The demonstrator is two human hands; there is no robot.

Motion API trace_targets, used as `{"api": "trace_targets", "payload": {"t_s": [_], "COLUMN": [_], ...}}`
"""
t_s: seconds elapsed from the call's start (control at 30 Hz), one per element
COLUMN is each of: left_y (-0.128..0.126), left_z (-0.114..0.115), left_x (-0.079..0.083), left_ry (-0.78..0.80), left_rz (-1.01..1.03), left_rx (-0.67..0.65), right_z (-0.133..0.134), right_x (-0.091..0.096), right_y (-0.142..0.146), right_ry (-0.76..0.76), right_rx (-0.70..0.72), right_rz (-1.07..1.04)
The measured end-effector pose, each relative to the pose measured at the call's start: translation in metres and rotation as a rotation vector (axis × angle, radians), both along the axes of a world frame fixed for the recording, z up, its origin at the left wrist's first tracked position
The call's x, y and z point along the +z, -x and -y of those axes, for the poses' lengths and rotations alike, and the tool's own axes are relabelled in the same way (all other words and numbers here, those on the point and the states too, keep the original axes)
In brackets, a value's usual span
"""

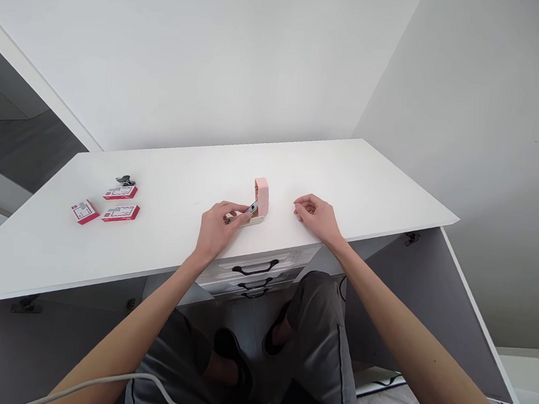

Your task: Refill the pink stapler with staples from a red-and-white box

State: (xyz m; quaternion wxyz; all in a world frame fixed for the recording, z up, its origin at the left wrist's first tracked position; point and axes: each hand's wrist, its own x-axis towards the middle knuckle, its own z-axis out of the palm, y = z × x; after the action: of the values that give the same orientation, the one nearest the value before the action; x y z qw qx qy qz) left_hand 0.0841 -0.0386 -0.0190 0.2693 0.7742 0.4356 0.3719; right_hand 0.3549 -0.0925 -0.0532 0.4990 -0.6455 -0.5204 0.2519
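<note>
A pink and cream stapler [263, 195] lies opened on the white tabletop, its pink top swung upright. My left hand [220, 224] is closed at the stapler's cream base, with thumb and fingers around a grey metal part near the hinge. To the right of the stapler, apart from it, my right hand [317, 217] rests just over the tabletop with its fingers curled in and the fingertips close to the thumb. Whatever may be between those fingers is too small or hidden to name.
On the left of the white tabletop [177, 185] lie a red and white box [84, 212], a second box [120, 213] and a third box [120, 193]. A small black and silver object [125, 180] sits behind them. Below the front edge are drawers with black handles [255, 267].
</note>
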Motion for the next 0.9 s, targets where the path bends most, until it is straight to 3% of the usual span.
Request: {"api": "trace_targets", "payload": {"t_s": [0.4,0.73,0.8,0.9], "left_y": [0.0015,0.0026,0.0030,0.0019], "left_z": [0.0024,0.0031,0.0036,0.0058], "left_x": [-0.0014,-0.0039,-0.0047,0.0025], "left_ry": [0.049,-0.010,-0.068,-0.295], "left_rz": [0.018,-0.017,-0.020,-0.076], "left_rx": [0.052,0.028,0.022,-0.044], "right_z": [0.0037,0.0036,0.0037,0.0036], "right_x": [0.0073,0.0071,0.0073,0.0071], "right_y": [0.0043,0.0042,0.0044,0.0043], "right_ry": [0.019,0.022,0.022,0.021], "right_rx": [-0.015,-0.011,-0.011,-0.014], "right_rz": [-0.010,-0.005,-0.006,-0.003]}}
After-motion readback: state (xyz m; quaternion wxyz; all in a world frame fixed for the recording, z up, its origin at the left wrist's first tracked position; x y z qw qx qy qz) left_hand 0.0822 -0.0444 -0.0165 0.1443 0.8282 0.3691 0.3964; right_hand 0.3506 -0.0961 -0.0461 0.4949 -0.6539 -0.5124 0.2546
